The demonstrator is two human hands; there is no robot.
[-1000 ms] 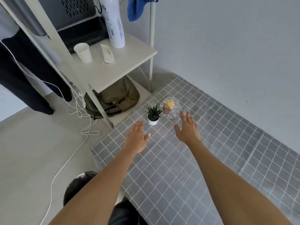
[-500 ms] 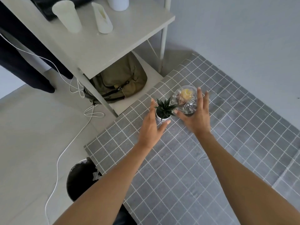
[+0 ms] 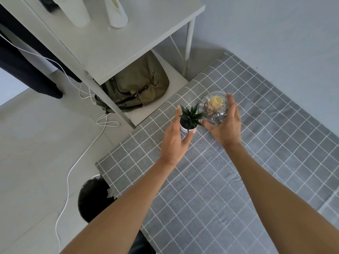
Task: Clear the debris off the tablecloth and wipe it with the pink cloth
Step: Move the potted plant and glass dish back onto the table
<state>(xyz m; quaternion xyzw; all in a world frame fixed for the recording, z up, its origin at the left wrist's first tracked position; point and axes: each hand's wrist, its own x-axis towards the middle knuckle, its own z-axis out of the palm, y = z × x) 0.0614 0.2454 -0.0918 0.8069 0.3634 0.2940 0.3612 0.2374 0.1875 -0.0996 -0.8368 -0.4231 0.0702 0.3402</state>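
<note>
The left hand (image 3: 174, 142) is covering most of the white pot (image 3: 185, 127) of the small plant (image 3: 190, 117), so whether the fingers are gripping it is not showing. The right hand (image 3: 226, 125) is hiding the near side and base of the glass globe (image 3: 213, 107); its contents are blurring into a yellow lump and a brownish shape. The top edge is cutting off the two white cups (image 3: 77, 11) on the shelf (image 3: 128, 44). The tablecloth (image 3: 238, 180) is partly hiding the black bin (image 3: 93, 198).
</note>
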